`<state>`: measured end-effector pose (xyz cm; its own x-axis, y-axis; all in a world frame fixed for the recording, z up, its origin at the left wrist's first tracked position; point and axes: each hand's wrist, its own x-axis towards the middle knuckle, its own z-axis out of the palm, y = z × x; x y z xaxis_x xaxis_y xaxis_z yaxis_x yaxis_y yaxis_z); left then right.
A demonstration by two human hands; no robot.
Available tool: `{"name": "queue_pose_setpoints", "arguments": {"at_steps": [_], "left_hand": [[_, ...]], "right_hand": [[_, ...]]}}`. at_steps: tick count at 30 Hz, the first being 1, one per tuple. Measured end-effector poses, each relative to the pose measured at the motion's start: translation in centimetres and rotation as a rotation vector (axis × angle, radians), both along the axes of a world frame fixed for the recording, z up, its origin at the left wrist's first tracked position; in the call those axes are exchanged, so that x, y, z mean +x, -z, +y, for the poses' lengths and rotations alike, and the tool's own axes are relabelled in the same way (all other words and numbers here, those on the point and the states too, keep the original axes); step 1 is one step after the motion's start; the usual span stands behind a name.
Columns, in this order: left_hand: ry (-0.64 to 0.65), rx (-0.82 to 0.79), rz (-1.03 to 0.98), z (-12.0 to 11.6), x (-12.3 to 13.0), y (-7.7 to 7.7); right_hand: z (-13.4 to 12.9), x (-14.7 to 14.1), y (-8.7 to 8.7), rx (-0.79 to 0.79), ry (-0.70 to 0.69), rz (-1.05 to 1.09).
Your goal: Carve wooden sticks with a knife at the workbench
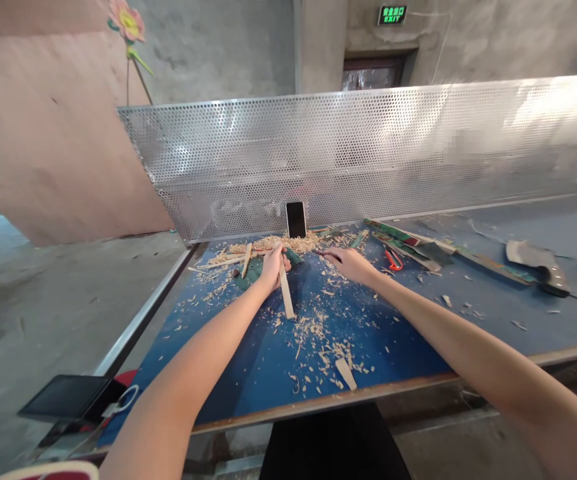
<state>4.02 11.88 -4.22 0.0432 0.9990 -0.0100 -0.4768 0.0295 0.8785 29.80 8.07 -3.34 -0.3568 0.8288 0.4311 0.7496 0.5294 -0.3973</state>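
My left hand [271, 268] is closed around a pale, flat wooden strip [286, 293], whose lower end points down toward me. My right hand [351, 264] is closed on a thin dark tool [322, 253], its tip pointing left toward the strip but apart from it. The tool's exact kind is too small to make out. Beneath and beside my left hand lies a dark green cloth [254, 272]. Wood shavings [313, 328] are scattered over the blue tabletop [248, 353] between my arms.
A phone [296, 219] stands upright before the perforated metal screen [268, 147]. An orange-handled tool [393, 260], long green-edged strips [493, 265] and a curled sheet [533, 260] lie on the right. A short wooden piece [345, 373] rests near the front edge. A black tablet-like device [65, 398] sits lower left.
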Motion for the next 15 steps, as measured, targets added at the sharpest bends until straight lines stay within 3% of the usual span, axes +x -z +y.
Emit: {"name": "queue_pose_setpoints", "arguments": {"at_steps": [10,15], "left_hand": [[-0.077,0.086,0.055,-0.4,0.0,0.6],[0.031,0.013,-0.051,-0.4,-0.4,0.2]], "right_hand": [[-0.8,-0.7,-0.2,-0.014,-0.079,0.001],[-2.2,-1.8,-0.9,-0.055,-0.12,0.014]]}}
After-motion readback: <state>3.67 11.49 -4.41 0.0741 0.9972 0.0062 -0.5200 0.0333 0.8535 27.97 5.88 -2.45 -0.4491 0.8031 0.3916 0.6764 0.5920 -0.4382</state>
